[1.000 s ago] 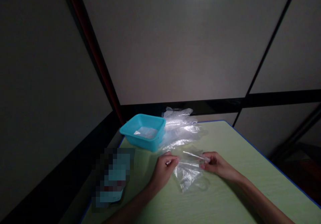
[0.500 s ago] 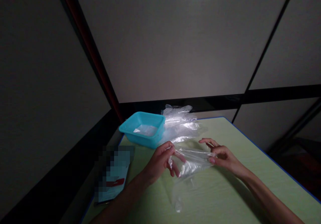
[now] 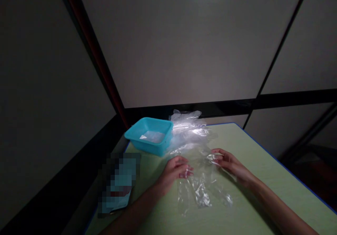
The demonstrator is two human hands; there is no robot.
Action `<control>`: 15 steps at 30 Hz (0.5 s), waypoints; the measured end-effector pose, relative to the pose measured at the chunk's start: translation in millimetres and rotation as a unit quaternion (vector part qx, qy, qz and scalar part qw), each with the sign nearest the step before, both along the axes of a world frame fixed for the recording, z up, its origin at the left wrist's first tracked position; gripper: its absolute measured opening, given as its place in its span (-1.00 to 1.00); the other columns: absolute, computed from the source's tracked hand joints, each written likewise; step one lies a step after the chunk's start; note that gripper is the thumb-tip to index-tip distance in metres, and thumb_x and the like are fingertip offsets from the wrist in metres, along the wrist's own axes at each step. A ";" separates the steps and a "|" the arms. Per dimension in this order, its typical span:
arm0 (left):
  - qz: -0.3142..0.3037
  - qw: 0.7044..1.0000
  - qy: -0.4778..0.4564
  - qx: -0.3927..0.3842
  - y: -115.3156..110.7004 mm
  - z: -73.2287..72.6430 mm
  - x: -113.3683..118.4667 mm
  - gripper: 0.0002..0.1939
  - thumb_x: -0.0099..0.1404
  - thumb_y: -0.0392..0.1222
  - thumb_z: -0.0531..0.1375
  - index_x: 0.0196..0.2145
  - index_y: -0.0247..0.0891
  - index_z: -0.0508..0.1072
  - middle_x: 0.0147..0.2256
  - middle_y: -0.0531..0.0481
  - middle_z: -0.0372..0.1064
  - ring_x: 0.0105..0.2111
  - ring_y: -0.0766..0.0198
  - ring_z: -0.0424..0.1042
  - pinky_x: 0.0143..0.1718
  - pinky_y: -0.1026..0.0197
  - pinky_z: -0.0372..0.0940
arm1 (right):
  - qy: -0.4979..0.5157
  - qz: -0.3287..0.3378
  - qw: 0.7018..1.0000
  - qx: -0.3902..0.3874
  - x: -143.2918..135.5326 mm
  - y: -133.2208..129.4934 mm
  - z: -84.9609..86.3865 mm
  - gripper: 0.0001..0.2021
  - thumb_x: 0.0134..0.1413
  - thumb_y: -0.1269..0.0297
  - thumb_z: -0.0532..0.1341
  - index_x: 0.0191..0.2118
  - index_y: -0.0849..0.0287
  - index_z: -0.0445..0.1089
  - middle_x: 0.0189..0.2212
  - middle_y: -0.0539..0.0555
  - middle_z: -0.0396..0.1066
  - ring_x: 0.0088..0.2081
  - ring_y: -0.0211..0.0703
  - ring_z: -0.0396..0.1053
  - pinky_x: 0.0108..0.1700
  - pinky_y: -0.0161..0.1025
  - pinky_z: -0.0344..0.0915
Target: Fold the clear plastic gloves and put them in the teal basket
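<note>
A clear disposable plastic glove (image 3: 200,189) hangs just above the table, its fingers pointing toward me. My left hand (image 3: 177,171) pinches its left side, with the thin film showing over the fingertips. On the opposite side, my right hand (image 3: 229,162) grips the glove's edge between thumb and fingers. Behind both hands lies a pile of similar clear plastic gloves (image 3: 188,129), shiny and overlapping. A turquoise plastic basket (image 3: 147,147) stands left of the pile, with a clear plastic sheet or glove (image 3: 153,136) on its bottom.
The light green table (image 3: 252,168) has a blue edge. A flat, phone-like object (image 3: 122,182), partly pixelated, lies by its left edge beside my left forearm. Pale wall panels (image 3: 179,52) with dark strips rise close behind the table and on the left.
The glove was stretched sideways between my hands; now it hangs looser with its fingers spread toward me. My left hand has lowered slightly, and its fingers have drawn together.
</note>
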State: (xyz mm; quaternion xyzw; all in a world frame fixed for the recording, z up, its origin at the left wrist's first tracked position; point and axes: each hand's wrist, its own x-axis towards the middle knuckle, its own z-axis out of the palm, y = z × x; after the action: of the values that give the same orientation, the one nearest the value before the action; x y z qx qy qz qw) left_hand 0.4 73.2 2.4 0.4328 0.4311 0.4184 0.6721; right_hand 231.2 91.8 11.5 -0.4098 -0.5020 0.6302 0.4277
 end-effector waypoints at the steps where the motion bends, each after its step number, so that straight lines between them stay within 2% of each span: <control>1: 0.004 1.000 0.020 0.007 -0.8 -1.7 0.4 -0.62 -0.05 -0.11 0.28 -0.32 -0.30 0.25 -0.42 -0.04 0.44 -0.54 0.29 0.44 -0.52 0.33 0.20 | 0.003 0.007 1.000 0.016 0.7 -0.4 0.7 -0.58 -0.25 0.25 0.34 -0.17 0.15 0.29 -0.55 -0.06 0.33 -0.51 -0.29 0.28 -0.44 -0.35 0.17; 4: 0.009 0.998 0.061 0.020 -1.1 -2.8 0.6 -0.60 -0.05 -0.12 0.26 -0.27 -0.30 0.24 -0.49 0.02 0.41 -0.69 0.38 0.35 -0.67 0.39 0.08 | 0.019 0.031 0.998 0.047 4.8 -0.9 3.5 -0.38 -0.20 0.29 0.31 0.05 0.08 0.11 -0.44 -0.02 0.40 -0.42 -0.26 0.32 -0.36 -0.32 0.18; 6: 0.007 0.997 0.071 0.024 -0.5 -1.0 0.1 -0.59 -0.04 -0.15 0.25 -0.23 -0.30 0.25 -0.50 0.03 0.40 -0.73 0.42 0.31 -0.71 0.41 0.02 | 0.026 0.046 0.998 0.045 9.3 -0.7 5.5 -0.28 -0.21 0.32 0.30 0.12 0.03 0.02 -0.34 0.03 0.42 -0.47 -0.31 0.29 -0.42 -0.35 0.16; 7: 0.003 0.998 0.066 0.022 -0.3 0.8 -0.3 -0.60 -0.04 -0.15 0.24 -0.23 -0.30 0.26 -0.50 0.04 0.40 -0.74 0.44 0.28 -0.72 0.41 0.00 | 0.029 0.051 0.998 0.037 12.0 -0.6 6.4 -0.28 -0.23 0.34 0.30 0.12 0.01 0.03 -0.30 0.04 0.43 -0.53 -0.35 0.26 -0.47 -0.38 0.13; 9: -0.014 0.999 0.033 0.010 -0.4 5.6 -1.4 -0.64 -0.04 -0.17 0.25 -0.26 -0.31 0.29 -0.51 0.06 0.39 -0.76 0.51 0.20 -0.73 0.43 -0.03 | 0.042 0.055 0.998 0.013 17.2 -0.8 7.7 -0.36 -0.28 0.36 0.31 0.04 0.00 0.19 -0.26 0.04 0.43 -0.62 -0.42 0.16 -0.57 -0.41 0.06; 11: -0.035 0.999 -0.011 -0.008 -1.1 11.2 -2.8 -0.67 -0.05 -0.18 0.25 -0.29 -0.31 0.33 -0.52 0.08 0.38 -0.76 0.56 0.13 -0.72 0.45 -0.04 | 0.057 0.058 0.997 -0.009 20.9 -1.3 8.4 -0.54 -0.32 0.36 0.30 -0.13 0.05 0.37 -0.24 0.04 0.43 -0.65 -0.46 0.11 -0.60 -0.42 0.03; 13: -0.046 0.998 -0.029 -0.019 -1.7 15.0 -4.2 -0.67 -0.05 -0.19 0.26 -0.29 -0.30 0.34 -0.51 0.08 0.38 -0.74 0.57 0.14 -0.70 0.46 -0.02 | 0.051 0.063 0.997 -0.019 22.0 -1.4 8.9 -0.65 -0.31 0.36 0.29 -0.24 0.08 0.44 -0.20 0.04 0.42 -0.64 -0.45 0.12 -0.60 -0.42 0.03; 15: -0.038 0.999 -0.009 -0.018 -1.5 15.3 -5.2 -0.66 -0.04 -0.19 0.26 -0.27 -0.29 0.33 -0.49 0.06 0.39 -0.71 0.53 0.20 -0.68 0.45 0.02 | 0.012 0.065 0.998 -0.008 20.8 -0.5 9.3 -0.68 -0.28 0.36 0.27 -0.24 0.11 0.45 -0.15 0.05 0.39 -0.60 -0.44 0.15 -0.59 -0.41 0.04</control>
State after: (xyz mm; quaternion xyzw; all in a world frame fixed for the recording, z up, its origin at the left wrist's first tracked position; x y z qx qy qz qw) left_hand -4.8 71.7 17.6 0.4333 0.4160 0.3884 0.6988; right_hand 252.0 91.2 20.8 -0.3721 -0.5168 0.6658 0.3888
